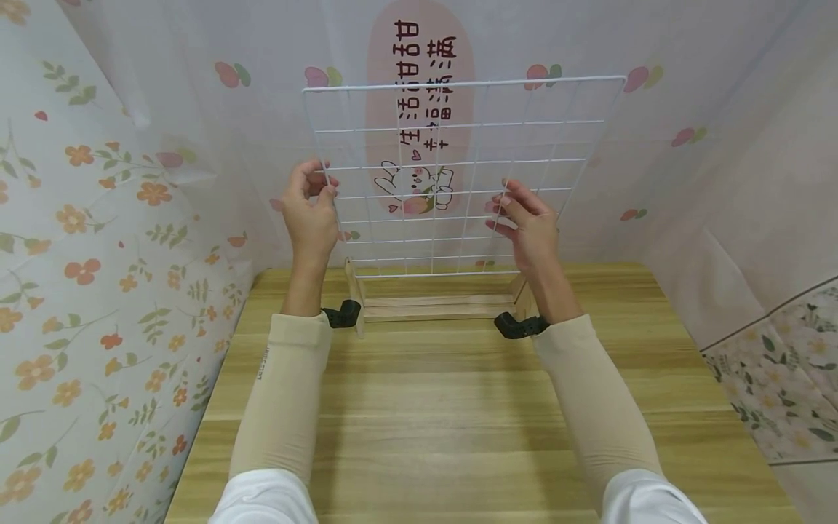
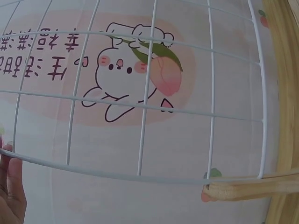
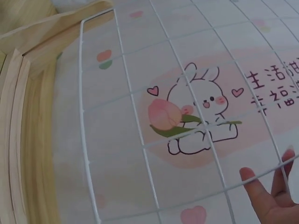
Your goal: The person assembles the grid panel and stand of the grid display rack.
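A white wire grid panel (image 1: 458, 84) stands raised and tilted above the back of the table, its lower edge by a light wooden stand (image 1: 439, 309). My left hand (image 1: 313, 218) pinches the panel's left edge wire between thumb and fingers. On the right part of the panel, my right hand (image 1: 537, 236) holds the wires with its thumb and fingers. In the left wrist view, a bottom corner of the panel lies against the stand's wooden side piece (image 2: 252, 189); whether it sits in a slot I cannot tell.
Behind the panel hangs a pale cloth (image 1: 262, 131) printed with a rabbit and writing. A flowered cloth (image 1: 85, 291) borders the left side. The wood-grain table (image 1: 425, 429) extends in front of the stand. Black wrist mounts (image 1: 343, 314) sit close to the stand's sides.
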Tool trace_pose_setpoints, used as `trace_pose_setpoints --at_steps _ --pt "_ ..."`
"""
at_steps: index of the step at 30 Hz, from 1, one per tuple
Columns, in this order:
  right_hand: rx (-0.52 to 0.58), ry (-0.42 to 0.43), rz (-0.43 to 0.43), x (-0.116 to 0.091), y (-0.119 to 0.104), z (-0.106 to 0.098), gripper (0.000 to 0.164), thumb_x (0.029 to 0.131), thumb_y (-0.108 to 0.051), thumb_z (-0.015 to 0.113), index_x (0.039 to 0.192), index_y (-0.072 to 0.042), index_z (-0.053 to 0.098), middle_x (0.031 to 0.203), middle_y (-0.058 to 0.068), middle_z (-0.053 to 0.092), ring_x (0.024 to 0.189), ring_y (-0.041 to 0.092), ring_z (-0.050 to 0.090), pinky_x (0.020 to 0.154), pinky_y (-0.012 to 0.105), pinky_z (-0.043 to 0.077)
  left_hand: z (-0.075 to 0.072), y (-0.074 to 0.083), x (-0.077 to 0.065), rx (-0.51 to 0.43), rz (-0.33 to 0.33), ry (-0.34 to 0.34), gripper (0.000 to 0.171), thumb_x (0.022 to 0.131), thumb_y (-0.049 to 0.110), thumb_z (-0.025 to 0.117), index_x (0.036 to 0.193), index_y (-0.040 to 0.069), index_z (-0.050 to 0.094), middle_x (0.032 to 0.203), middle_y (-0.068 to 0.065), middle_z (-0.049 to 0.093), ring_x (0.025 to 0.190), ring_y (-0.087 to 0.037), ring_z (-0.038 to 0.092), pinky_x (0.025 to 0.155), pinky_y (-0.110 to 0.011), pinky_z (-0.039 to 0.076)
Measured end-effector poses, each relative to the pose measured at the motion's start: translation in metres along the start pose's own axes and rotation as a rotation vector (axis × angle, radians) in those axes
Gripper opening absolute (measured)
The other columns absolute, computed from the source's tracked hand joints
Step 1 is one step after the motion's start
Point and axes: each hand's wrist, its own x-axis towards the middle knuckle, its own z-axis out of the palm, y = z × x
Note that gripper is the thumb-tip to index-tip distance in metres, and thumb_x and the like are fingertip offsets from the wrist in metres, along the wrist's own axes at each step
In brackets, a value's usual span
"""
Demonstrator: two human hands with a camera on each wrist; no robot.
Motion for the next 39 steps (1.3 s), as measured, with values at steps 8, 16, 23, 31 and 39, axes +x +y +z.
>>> trace_pose_setpoints --at_steps 8,16,23,31,39 --pt "-0.125 -0.082 0.111 0.001 -0.01 -0.01 0.041 0.092 -0.009 0.066 0.132 -0.003 0.059 0.11 0.012 0.07 0.092 0.024 0.069 0.081 0.043 0.058 -0.001 0.001 -0.002 0.011 -0.002 0.005 0.024 0.087 -0.018 0.052 0.107 -0.007 0.06 0.086 -0.018 0.064 0.077 -0.013 0.055 0.075 -0.022 0.046" --pt "-0.216 -0.159 0.21 -0.003 -0.017 -0.023 0.048 0.095 -0.011 0.062 0.141 -0.007 0.051 0.14 0.016 0.053 0.113 0.035 0.061 0.081 0.04 0.057 0.002 0.001 -0.003 0.049 0.003 -0.031 0.023 0.088 -0.015 0.053 0.108 -0.005 0.061 0.087 -0.015 0.063 0.079 -0.014 0.055 0.074 -0.023 0.047" --pt "-0.274 -0.226 0.249 -0.001 -0.024 -0.026 0.048 0.097 -0.014 0.06 0.143 -0.01 0.049 0.144 0.015 0.049 0.116 0.038 0.059 0.084 0.04 0.056 0.002 0.002 -0.004 0.06 0.003 -0.024 0.023 0.088 -0.015 0.053 0.108 -0.004 0.061 0.086 -0.015 0.064 0.078 -0.013 0.056 0.069 -0.021 0.045" --pt "-0.303 -0.215 0.32 0.003 -0.037 -0.03 0.047 0.098 -0.012 0.057 0.144 -0.013 0.049 0.147 0.012 0.047 0.097 0.03 0.071 0.083 0.044 0.057 0.002 0.0 -0.005 0.085 0.023 0.002 0.026 0.085 -0.019 0.051 0.105 -0.006 0.061 0.085 -0.017 0.065 0.076 -0.012 0.056 0.07 -0.022 0.045" --pt "-0.323 -0.199 0.341 0.001 -0.048 -0.037 0.049 0.093 -0.016 0.066 0.14 -0.01 0.054 0.144 0.013 0.051 0.092 0.029 0.072 0.081 0.041 0.058 0.003 -0.003 -0.007 0.104 0.03 0.013 0.026 0.084 -0.019 0.05 0.104 -0.007 0.06 0.084 -0.017 0.064 0.074 -0.013 0.056 0.07 -0.021 0.044"
